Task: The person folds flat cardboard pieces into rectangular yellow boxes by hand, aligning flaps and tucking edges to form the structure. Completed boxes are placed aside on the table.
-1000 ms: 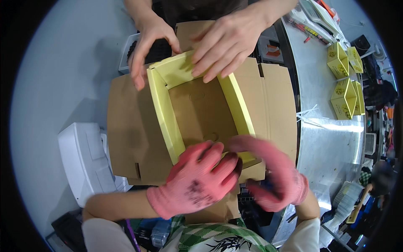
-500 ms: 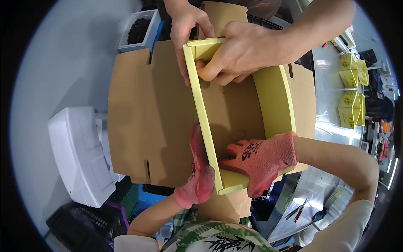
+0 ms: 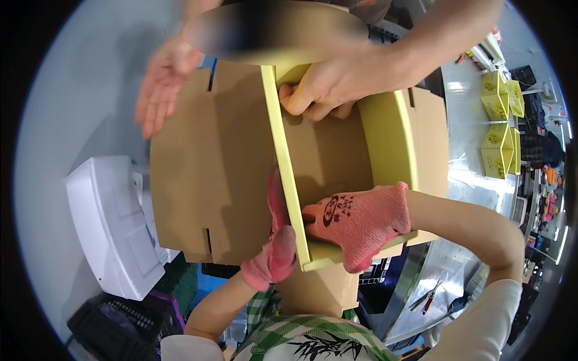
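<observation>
A yellow cardboard box (image 3: 390, 135) with a brown inner bottom lies open side up in front of me. My left hand (image 3: 278, 240), in a pink glove, is closed against the outside of its left wall, close to the near corner. Over the near wall reaches my gloved right hand (image 3: 364, 219), fingers together inside the box and pressed towards the left wall's inner face. Opposite me, another person's bare hand (image 3: 331, 84) is curled inside the far end. That person's other hand (image 3: 162, 84) is spread, away from the box on the left.
Flat brown cardboard (image 3: 186, 180) lies under the box. A white plastic container (image 3: 111, 222) stands at left, above a black crate (image 3: 114, 322). On the metal table at right are pliers (image 3: 428, 298) and several yellow boxes (image 3: 497, 150). A blurred patch covers the top.
The other person's one hand has left the box's far left corner and swung out to the left. The box and my hands have shifted slightly left; my right fingers are closer to the left wall.
</observation>
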### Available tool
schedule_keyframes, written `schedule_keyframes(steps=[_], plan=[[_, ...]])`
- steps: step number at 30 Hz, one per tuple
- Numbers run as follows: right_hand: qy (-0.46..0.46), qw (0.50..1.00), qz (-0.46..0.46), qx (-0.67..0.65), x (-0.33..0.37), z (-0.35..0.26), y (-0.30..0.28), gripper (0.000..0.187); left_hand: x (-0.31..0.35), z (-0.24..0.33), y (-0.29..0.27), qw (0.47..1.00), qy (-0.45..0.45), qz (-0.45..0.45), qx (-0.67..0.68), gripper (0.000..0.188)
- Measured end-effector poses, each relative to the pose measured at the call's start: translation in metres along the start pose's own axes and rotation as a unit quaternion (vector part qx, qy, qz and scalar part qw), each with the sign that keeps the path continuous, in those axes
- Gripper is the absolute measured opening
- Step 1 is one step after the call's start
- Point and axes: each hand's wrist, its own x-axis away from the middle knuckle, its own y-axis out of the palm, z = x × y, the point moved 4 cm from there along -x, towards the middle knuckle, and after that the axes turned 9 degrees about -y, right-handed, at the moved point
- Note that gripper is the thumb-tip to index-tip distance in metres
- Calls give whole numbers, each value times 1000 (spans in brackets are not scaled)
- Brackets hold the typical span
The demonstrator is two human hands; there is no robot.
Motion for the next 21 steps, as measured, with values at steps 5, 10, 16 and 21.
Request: schedule_keyframes(steps=[5,10,16,21], plan=[[28,979,187,81,28,-24,8,40,45,49,30,764,509,190,-349,56],[-10,925,276,262,40,-34,26,32,12,33,27,702,446,273,-483,39],[21,833,442,331,49,-42,58,25,5,38,50,681,401,205,-577,56],[-86,639,724,244,135,-78,110,52,114,92,9,617,559,265,-486,49]])
